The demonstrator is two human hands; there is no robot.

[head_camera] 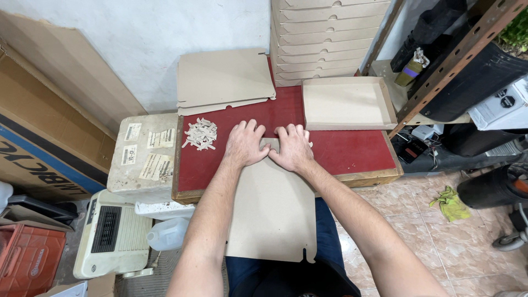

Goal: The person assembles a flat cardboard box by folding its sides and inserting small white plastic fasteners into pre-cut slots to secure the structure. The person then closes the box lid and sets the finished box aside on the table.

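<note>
White plaster wall, beige tiled floor, brown metal shelving

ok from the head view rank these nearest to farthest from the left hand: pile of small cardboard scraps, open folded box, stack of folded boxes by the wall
1. pile of small cardboard scraps: just beyond the left hand, on its outer side, on the red tabletop.
2. open folded box: across on the right side, past the right hand.
3. stack of folded boxes: farthest, at the back against the wall.

My red-topped wooden table w/ flat brown cardboard sheet, folded open cardboard box, pile of small white plastic clips, stacked flat cardboard blanks.
</note>
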